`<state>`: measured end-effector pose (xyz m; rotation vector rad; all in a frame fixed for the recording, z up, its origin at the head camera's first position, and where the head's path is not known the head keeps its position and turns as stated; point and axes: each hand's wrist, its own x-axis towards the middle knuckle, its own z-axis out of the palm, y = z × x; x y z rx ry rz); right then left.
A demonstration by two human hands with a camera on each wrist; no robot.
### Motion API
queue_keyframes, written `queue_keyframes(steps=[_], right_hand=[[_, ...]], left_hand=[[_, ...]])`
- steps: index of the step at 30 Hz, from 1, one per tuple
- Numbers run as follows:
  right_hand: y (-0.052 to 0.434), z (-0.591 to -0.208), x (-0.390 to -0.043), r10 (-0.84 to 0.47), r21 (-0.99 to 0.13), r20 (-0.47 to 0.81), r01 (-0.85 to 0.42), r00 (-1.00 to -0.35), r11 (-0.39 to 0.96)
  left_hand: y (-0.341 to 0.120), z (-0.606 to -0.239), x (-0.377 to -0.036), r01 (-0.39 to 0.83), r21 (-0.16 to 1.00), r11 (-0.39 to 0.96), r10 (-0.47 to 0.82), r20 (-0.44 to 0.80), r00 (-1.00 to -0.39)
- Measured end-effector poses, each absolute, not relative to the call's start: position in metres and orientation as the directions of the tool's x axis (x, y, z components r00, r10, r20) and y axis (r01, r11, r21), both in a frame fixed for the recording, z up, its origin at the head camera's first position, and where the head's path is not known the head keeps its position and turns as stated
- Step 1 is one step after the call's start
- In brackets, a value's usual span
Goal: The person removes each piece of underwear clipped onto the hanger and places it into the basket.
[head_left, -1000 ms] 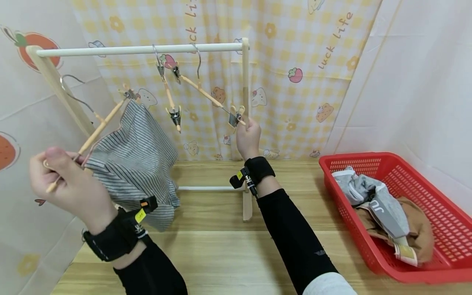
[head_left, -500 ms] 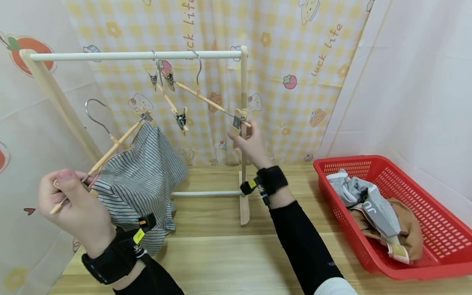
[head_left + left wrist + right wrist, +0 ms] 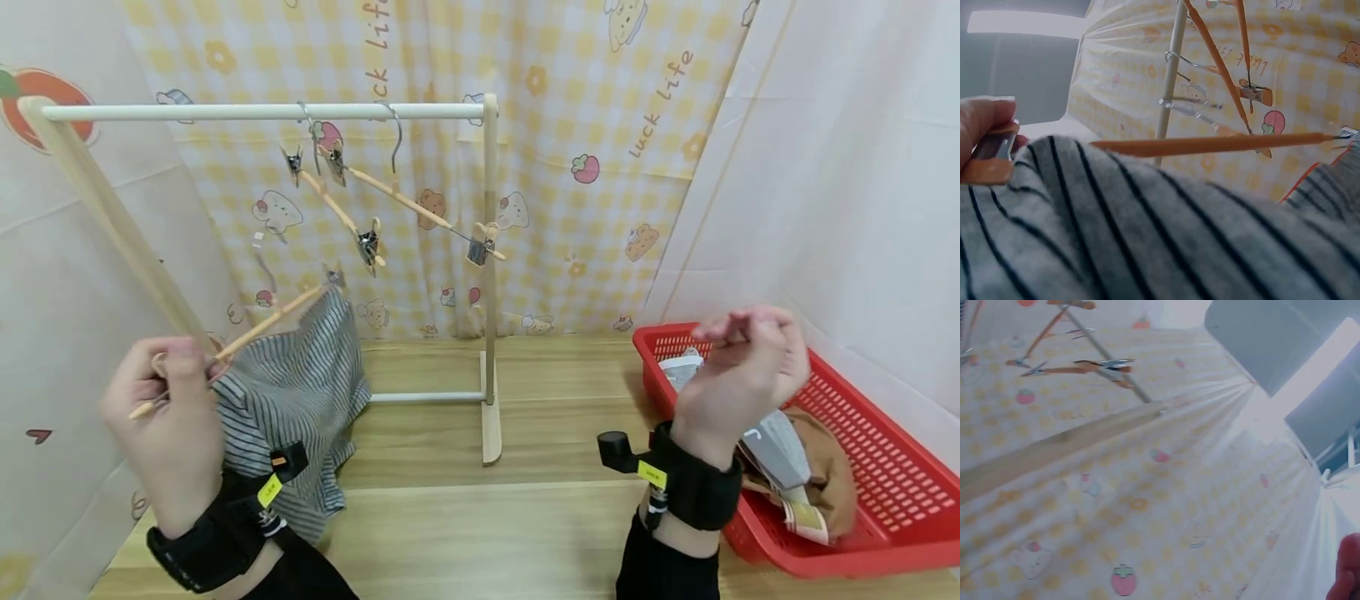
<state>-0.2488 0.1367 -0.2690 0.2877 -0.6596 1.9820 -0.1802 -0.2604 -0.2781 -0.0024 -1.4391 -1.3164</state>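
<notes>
My left hand [image 3: 168, 417] grips the near clip end of a wooden clip hanger [image 3: 270, 321]. A grey garment with dark stripes [image 3: 292, 392] hangs from this hanger by its clips. In the left wrist view the striped cloth [image 3: 1147, 225] fills the lower half, and the fingers [image 3: 988, 119] are at the clip at far left. The hanger's metal hook is blurred and off the rod. My right hand [image 3: 738, 375] is raised over the left part of the red basket [image 3: 877, 450], fingers loosely curled and holding nothing. In the right wrist view only a fingertip [image 3: 1346, 569] shows.
A wooden rack with a white top rod [image 3: 187, 112] stands behind. Two bare clip hangers [image 3: 326, 200] hang on it, one reaching the right post [image 3: 491, 317]. Grey [image 3: 776, 450] and brown clothes [image 3: 828, 475] lie in the basket. Curtains enclose the back and sides.
My right hand has left the clip of the right hanging hanger and moved right, over the basket. My left hand has shifted slightly right with the striped garment on its hanger.
</notes>
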Motion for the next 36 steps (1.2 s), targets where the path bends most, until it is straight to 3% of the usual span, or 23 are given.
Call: queue_keyframes(steps=[4, 9, 12, 19, 25, 29, 32, 36], right_hand=[[0.142, -0.264, -0.234, 0.788, -0.263, 0.403, -0.884, -0.465, -0.386], [0.136, -0.262, -0.228, 0.789, -0.220, 0.424, -0.896, -0.445, -0.386], [0.131, -0.263, -0.231, 0.759, -0.237, 0.464, -0.889, -0.458, -0.392], [0.124, -0.267, -0.236, 0.693, -0.276, 0.515, -0.863, -0.504, -0.423], [0.124, -0.268, -0.237, 0.685, -0.283, 0.526, -0.863, -0.504, -0.417], [0.125, -0.270, -0.237, 0.636, -0.347, 0.556, -0.844, -0.536, -0.409], [0.126, -0.273, -0.241, 0.487, -0.475, 0.628, -0.795, -0.607, -0.378], [0.127, -0.279, -0.251, 0.161, -0.698, 0.672, -0.691, -0.723, -0.187]], left_hand=[[-0.254, -0.279, -0.177, 0.515, 0.720, 0.465, -0.469, 0.694, -0.546], [-0.242, -0.279, -0.180, 0.567, 0.684, 0.459, -0.264, 0.714, -0.648], [-0.234, -0.279, -0.182, 0.609, 0.664, 0.434, -0.161, 0.723, -0.672], [-0.221, -0.280, -0.187, 0.739, 0.564, 0.369, 0.035, 0.786, -0.618], [-0.219, -0.281, -0.189, 0.820, 0.539, 0.193, 0.066, 0.827, -0.558], [-0.218, -0.283, -0.191, 0.854, 0.520, 0.028, 0.042, 0.853, -0.521], [-0.215, -0.283, -0.194, 0.865, 0.489, -0.110, -0.026, 0.869, -0.495], [-0.208, -0.280, -0.199, 0.876, 0.398, -0.273, -0.160, 0.879, -0.449]])
